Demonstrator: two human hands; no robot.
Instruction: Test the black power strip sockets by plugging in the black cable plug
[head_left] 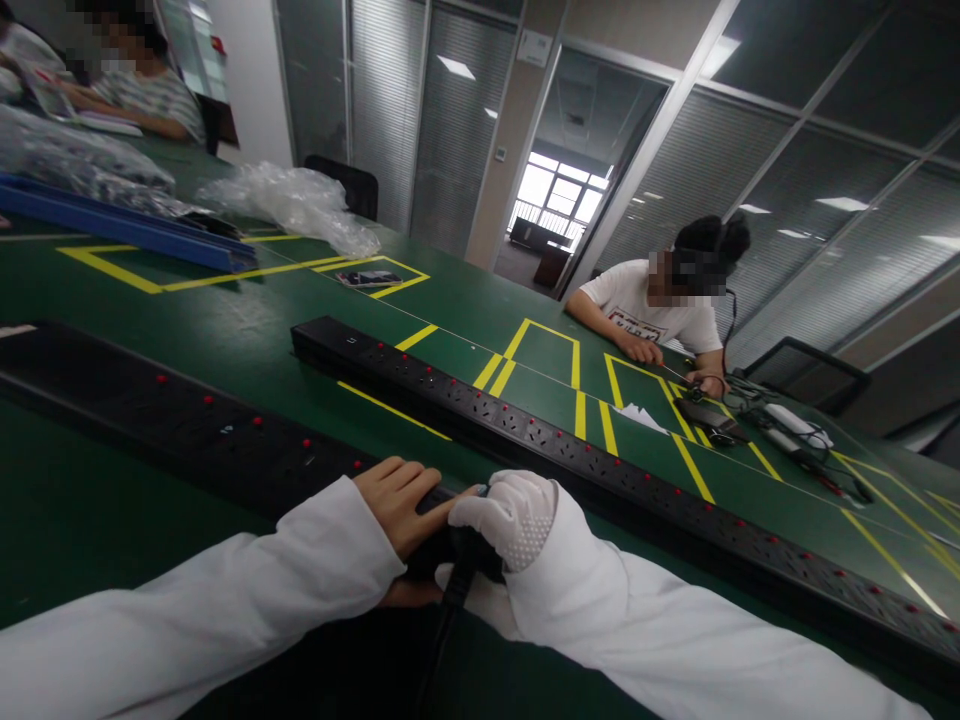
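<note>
My left hand [401,505] is bare and wraps over the near end of a long black power strip [247,445], fingers on top and part of the hand below it. In a white glove with dots, my right hand [514,520] closes around a black cord [454,600] where it meets the strip's end. The cord hangs down toward me; its joint with the strip is mostly hidden by the glove. Both hands touch each other at the thumbs. Beyond them lies a second long black power strip [540,430] with red dots beside its sockets.
The green table [247,310] bears yellow tape outlines. A blue channel [127,225] and clear plastic wrap [292,200] lie at the far left. Across the table a person [645,310] handles cables, near a white power strip [799,425]. Other people sit at the upper left.
</note>
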